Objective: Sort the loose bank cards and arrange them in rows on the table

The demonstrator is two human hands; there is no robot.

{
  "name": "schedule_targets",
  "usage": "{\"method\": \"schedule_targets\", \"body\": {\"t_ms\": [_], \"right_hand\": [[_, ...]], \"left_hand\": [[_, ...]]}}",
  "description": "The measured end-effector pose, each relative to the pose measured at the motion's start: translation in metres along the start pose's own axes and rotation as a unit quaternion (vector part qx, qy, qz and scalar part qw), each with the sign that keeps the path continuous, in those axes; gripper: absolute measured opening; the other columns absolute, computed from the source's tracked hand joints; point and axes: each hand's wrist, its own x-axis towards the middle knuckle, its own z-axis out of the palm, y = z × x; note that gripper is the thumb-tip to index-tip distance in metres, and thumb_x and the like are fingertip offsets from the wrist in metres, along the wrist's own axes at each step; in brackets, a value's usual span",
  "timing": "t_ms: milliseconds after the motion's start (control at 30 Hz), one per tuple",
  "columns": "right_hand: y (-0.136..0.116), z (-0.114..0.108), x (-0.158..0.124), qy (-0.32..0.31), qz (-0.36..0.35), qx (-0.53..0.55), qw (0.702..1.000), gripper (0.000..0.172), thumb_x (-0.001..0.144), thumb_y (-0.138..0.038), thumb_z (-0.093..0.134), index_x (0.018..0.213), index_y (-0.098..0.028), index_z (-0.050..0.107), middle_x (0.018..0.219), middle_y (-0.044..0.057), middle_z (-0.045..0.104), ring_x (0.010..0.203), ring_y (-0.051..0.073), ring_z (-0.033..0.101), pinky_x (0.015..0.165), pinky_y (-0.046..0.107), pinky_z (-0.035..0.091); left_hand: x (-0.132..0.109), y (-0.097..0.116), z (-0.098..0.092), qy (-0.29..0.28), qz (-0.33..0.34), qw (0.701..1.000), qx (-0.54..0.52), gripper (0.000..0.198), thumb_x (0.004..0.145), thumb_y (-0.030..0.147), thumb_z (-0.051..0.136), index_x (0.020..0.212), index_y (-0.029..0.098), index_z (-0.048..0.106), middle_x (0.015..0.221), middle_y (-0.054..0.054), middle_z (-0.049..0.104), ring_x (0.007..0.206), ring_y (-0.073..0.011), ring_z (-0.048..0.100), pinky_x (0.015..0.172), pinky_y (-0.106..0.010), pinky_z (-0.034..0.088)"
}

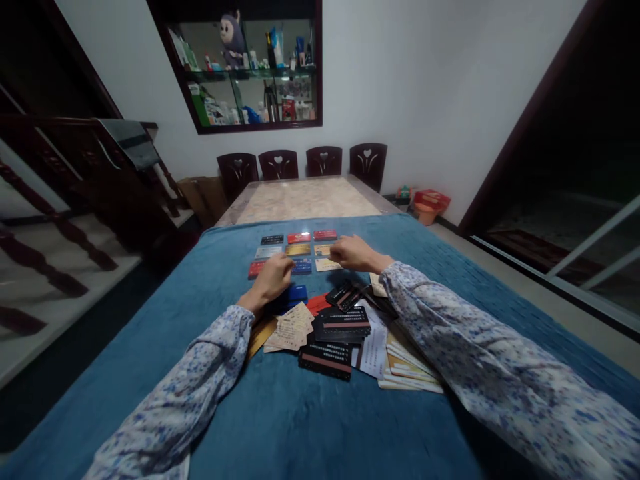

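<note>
Small stacks of cards stand in rows on a blue cloth. My left hand (273, 277) is closed, its fingers bent together between the red stack (255, 270) and the dark blue stack (303, 267); what it holds, if anything, is hidden. Curled too, my right hand (356, 253) is at the right end of the middle row, its fingertips by the pale yellow stack (322, 250). Anything inside those fingers cannot be made out. Just below lies the cream stack (327, 265). Black (272, 239), orange-red (299, 237), red (325, 235), silver (269, 252) and gold stacks (298, 249) complete the rows.
Nearer me lies a loose heap: black cards (345, 320), beige cards (290, 330), blue cards (297, 292), a white paper (374, 347) and white-gold cards (410, 367). The blue cloth (240, 413) covers the table's near part. Dark chairs (324, 161) line the far end.
</note>
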Motion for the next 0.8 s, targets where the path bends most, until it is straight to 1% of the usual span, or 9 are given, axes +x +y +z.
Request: {"method": "schedule_targets", "body": {"t_ms": [133,333,633,800], "right_hand": [[0.001,0.003,-0.015,-0.002,0.002,0.001,1.000,0.027,0.101,-0.029,0.050,0.101,-0.020,0.075,0.114,0.012,0.075,0.110,0.025,0.061,0.077,0.033,0.032],[0.000,0.010,-0.033,0.008,-0.009,0.005,1.000,0.026,0.102,-0.030,0.051,0.100,-0.019,0.074,0.116,0.012,0.075,0.110,0.025,0.059,0.074,0.033,0.029],[-0.003,0.013,-0.054,0.009,-0.019,0.023,1.000,0.023,0.099,-0.026,0.052,0.102,-0.021,0.075,0.112,0.012,0.074,0.107,0.025,0.057,0.076,0.033,0.029],[0.000,0.021,-0.061,0.011,-0.031,0.033,0.999,0.020,0.095,-0.021,0.055,0.099,-0.022,0.075,0.110,0.010,0.073,0.105,0.024,0.057,0.076,0.033,0.031]], "left_hand": [[-0.006,0.015,0.006,-0.001,0.013,1.000,-0.018,0.026,0.092,0.010,0.052,0.086,0.016,0.076,0.095,-0.010,0.069,0.091,-0.0209,0.064,0.086,-0.033,0.053],[-0.014,0.034,0.015,-0.005,0.030,0.999,-0.031,0.026,0.093,0.009,0.052,0.093,0.016,0.077,0.098,-0.011,0.070,0.094,-0.0212,0.064,0.087,-0.033,0.053],[-0.022,0.060,0.022,-0.019,0.037,0.999,-0.029,0.029,0.094,0.009,0.049,0.085,0.016,0.075,0.096,-0.011,0.068,0.092,-0.0207,0.063,0.084,-0.033,0.051],[-0.023,0.075,0.026,-0.031,0.043,0.998,-0.016,0.027,0.097,0.014,0.051,0.087,0.017,0.076,0.095,-0.010,0.068,0.091,-0.0206,0.063,0.084,-0.033,0.051]]}}
